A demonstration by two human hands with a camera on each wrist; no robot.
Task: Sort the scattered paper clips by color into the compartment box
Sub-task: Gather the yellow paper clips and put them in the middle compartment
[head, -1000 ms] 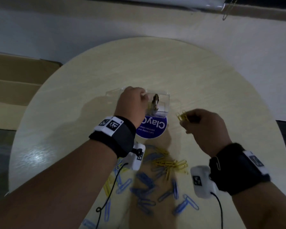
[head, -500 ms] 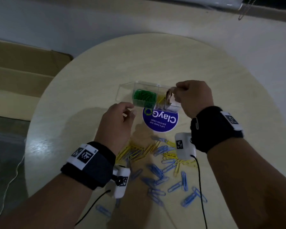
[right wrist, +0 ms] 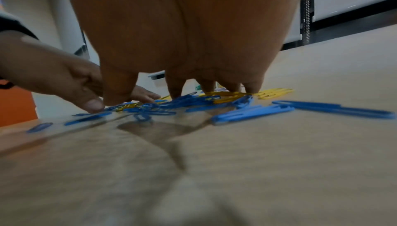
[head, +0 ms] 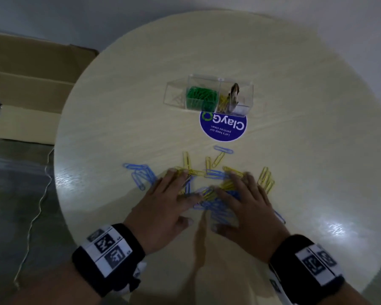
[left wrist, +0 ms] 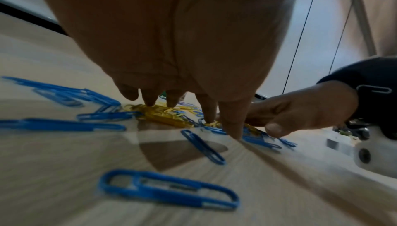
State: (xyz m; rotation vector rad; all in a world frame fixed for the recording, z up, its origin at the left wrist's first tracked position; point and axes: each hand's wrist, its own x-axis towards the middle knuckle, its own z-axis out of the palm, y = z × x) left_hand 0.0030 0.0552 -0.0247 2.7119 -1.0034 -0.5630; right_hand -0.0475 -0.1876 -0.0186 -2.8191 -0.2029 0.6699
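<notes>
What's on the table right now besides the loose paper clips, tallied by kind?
Hands: 2, the left hand and the right hand
Compartment box: 1
Round blue sticker: 1
Total: 4

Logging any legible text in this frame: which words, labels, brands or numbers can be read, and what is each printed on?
"ClayG", seen upside down in the head view: on the round blue sticker on the table.
"Let's keep our pantries clean.": smaller print on the same sticker, just legible.
Black-and-white square marker codes on both wristbands: patterns only, with no readable words.
</notes>
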